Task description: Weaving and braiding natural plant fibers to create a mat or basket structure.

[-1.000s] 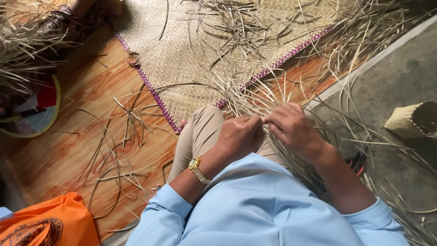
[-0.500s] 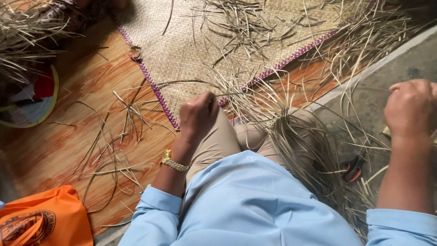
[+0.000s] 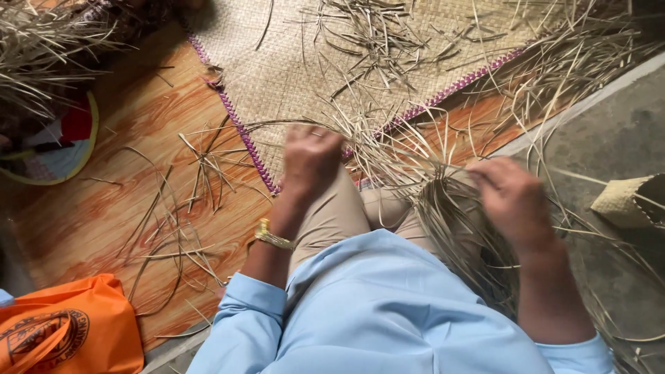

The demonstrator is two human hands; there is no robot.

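Our left hand's (image 3: 309, 161) grip is curled around thin dried straw strands (image 3: 360, 142); our right hand's (image 3: 512, 201) grip pinches into the straw bundle (image 3: 443, 208).
The bundle lies across our lap, just below the woven mat's (image 3: 312, 62) purple edge. Loose strands trail left of the bundle over the wooden floor (image 3: 104, 201). An orange bag (image 3: 66, 332) sits far left of the bundle.

An orange bag (image 3: 66, 325) with a dark round printed emblem sits at the frame's lower left corner.

Orange wood-grain floor (image 3: 104, 208), woven mat (image 3: 291, 62) with purple edging, grey concrete floor (image 3: 609, 138), daylight
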